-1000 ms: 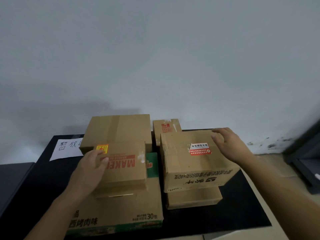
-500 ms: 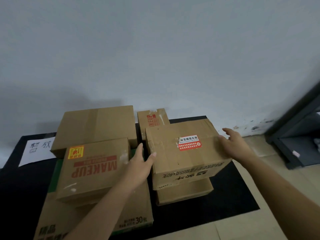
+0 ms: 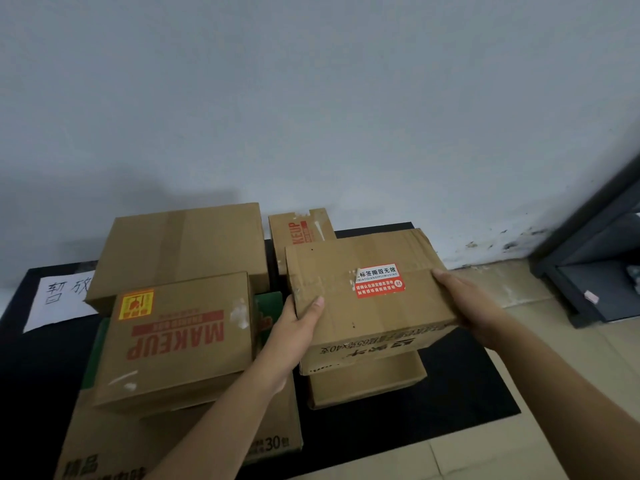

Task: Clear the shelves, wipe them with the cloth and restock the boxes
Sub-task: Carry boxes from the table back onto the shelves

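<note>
Your left hand (image 3: 298, 327) and right hand (image 3: 471, 306) each clamp an opposite side of the stickered box (image 3: 346, 317), probably so it lifts level. It sits over a lower box (image 3: 367, 384) towards the black mat's (image 3: 467, 396) right edge.

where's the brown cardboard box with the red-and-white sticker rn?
Head view, right of centre: the sticker box is gripped between left hand and right hand, over a smaller plain cardboard box, right of the MAKEUP-printed cardboard box.
</note>
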Motion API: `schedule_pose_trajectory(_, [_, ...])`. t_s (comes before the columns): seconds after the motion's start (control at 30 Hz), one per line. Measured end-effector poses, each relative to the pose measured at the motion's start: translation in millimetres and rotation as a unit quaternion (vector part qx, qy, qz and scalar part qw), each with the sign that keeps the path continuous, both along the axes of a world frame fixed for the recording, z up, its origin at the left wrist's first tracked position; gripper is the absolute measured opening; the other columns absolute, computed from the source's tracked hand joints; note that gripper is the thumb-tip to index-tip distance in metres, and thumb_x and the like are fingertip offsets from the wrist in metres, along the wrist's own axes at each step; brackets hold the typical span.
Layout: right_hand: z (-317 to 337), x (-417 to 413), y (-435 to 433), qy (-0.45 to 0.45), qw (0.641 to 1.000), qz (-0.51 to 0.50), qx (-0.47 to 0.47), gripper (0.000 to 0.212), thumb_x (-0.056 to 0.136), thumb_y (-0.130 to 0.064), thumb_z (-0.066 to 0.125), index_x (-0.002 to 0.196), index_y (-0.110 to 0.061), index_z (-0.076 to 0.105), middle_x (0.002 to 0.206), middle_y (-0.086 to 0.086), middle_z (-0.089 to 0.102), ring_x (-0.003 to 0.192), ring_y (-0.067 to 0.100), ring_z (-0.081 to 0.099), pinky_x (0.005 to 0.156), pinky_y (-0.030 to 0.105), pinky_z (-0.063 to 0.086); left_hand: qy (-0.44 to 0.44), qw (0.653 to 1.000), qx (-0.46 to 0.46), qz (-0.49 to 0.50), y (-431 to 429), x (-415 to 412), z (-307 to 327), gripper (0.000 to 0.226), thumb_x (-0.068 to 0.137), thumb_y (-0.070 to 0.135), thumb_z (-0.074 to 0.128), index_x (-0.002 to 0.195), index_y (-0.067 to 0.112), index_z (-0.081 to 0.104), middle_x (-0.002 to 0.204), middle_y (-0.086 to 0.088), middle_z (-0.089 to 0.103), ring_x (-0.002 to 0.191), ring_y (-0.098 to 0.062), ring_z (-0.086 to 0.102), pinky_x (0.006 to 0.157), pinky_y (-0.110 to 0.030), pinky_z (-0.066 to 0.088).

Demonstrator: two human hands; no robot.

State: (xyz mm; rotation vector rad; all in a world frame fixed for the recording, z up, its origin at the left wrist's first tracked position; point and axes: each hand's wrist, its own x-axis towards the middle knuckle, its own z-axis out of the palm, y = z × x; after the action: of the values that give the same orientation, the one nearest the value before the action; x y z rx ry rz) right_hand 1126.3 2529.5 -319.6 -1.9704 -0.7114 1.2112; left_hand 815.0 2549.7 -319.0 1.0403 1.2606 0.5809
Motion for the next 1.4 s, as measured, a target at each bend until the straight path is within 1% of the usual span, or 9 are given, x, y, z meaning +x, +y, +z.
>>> schedule_pose_trajectory(0.2, [46, -4, -2, -0.005, 0.998, 0.03, 0.06, 0.037, 0.098, -0.056, 0.054, 0.115, -0.026, 0.067, 0.109, 0.004, 0.074, 0.101, 0.025, 0.07, 0.086, 0.04, 0.055, 0.002, 0.998, 0.054, 0.022, 4, -2, 31, 0.06, 0.094, 0.061, 0.054, 0.149, 0.043, 0.037, 0.129, 0.02, 0.061, 0.114, -0.004, 0.059, 0.107, -0.035, 0.047])
schedule_pose_trajectory(0.33, [89, -13, 0, -0.029, 0.993, 0.058, 0.1, 0.037, 0.099, -0.059, 0.05, 0.115, -0.029, 0.062, 0.111, 0.003, 0.071, 0.101, 0.024, 0.07, 0.087, 0.039, 0.056, 0.013, 0.993, 0.11, 0.036, 6, -7, 68, 0.058, 0.095, 0.061, 0.051, 0.148, 0.042, 0.039, 0.117, 0.027, 0.059, 0.106, 0.0, 0.058, 0.102, -0.034, 0.046])
schedule_pose_trajectory(0.43, [122, -25, 3, -0.034, 0.988, 0.07, 0.135, 0.032, 0.099, -0.057, 0.05, 0.114, -0.03, 0.061, 0.11, 0.002, 0.071, 0.101, 0.023, 0.07, 0.091, 0.041, 0.057, 0.005, 0.99, 0.138, 0.039, 6, -17, 94, 0.052, 0.095, 0.063, 0.051, 0.142, 0.042, 0.047, 0.122, 0.02, 0.066, 0.111, -0.009, 0.064, 0.103, -0.044, 0.05])
schedule_pose_trajectory(0.63, [167, -55, 16, -0.036, 0.973, 0.119, 0.192, 0.036, 0.096, -0.06, 0.053, 0.116, -0.031, 0.062, 0.11, -0.001, 0.073, 0.1, 0.02, 0.072, 0.091, 0.04, 0.058, -0.024, 0.979, 0.183, 0.082, 0, -50, 140, 0.028, 0.097, 0.055, 0.052, 0.122, 0.043, 0.052, 0.11, 0.021, 0.068, 0.099, 0.0, 0.065, 0.078, -0.022, 0.051])
schedule_pose_trajectory(0.8, [186, -98, 38, -0.033, 0.957, 0.168, 0.234, 0.041, 0.091, -0.069, 0.056, 0.115, -0.037, 0.066, 0.107, -0.008, 0.075, 0.102, 0.019, 0.073, 0.1, 0.049, 0.054, 0.008, 0.963, 0.221, 0.155, -13, -96, 167, 0.029, 0.096, 0.057, 0.052, 0.122, 0.046, 0.05, 0.115, 0.019, 0.065, 0.104, -0.007, 0.064, 0.081, -0.03, 0.053])
schedule_pose_trajectory(0.97, [203, -162, 53, -0.01, 0.934, 0.232, 0.27, 0.041, 0.095, -0.061, 0.055, 0.118, -0.03, 0.068, 0.107, -0.007, 0.076, 0.102, 0.017, 0.073, 0.102, 0.047, 0.052, 0.006, 0.942, 0.24, 0.233, -36, -152, 186, 0.032, 0.096, 0.054, 0.056, 0.127, 0.046, 0.054, 0.121, 0.019, 0.066, 0.109, -0.009, 0.065, 0.088, -0.034, 0.057])
schedule_pose_trajectory(1.07, [211, -207, 60, 0.003, 0.919, 0.275, 0.283, 0.039, 0.097, -0.058, 0.055, 0.117, -0.027, 0.069, 0.105, -0.004, 0.077, 0.1, 0.019, 0.073, 0.101, 0.049, 0.052, 0.026, 0.926, 0.254, 0.28, -57, -188, 193, 0.036, 0.096, 0.053, 0.054, 0.131, 0.044, 0.051, 0.119, 0.021, 0.065, 0.105, -0.002, 0.064, 0.078, -0.02, 0.055])
schedule_pose_trajectory(1.2, [222, -276, 67, 0.026, 0.897, 0.324, 0.3, 0.039, 0.096, -0.057, 0.057, 0.115, -0.027, 0.071, 0.108, -0.007, 0.077, 0.104, 0.017, 0.072, 0.103, 0.05, 0.051, 0.048, 0.895, 0.265, 0.356, -94, -237, 207, 0.031, 0.094, 0.056, 0.056, 0.124, 0.05, 0.052, 0.112, 0.028, 0.066, 0.097, 0.006, 0.066, 0.071, -0.013, 0.052])
schedule_pose_trajectory(1.4, [241, -391, 45, 0.055, 0.848, 0.419, 0.319, 0.037, 0.097, -0.058, 0.054, 0.118, -0.031, 0.068, 0.109, -0.011, 0.075, 0.106, 0.013, 0.069, 0.097, 0.04, 0.052, 0.089, 0.838, 0.274, 0.463, -171, -314, 227, 0.024, 0.095, 0.054, 0.058, 0.118, 0.048, 0.057, 0.102, 0.031, 0.068, 0.092, 0.013, 0.065, 0.065, -0.003, 0.048])
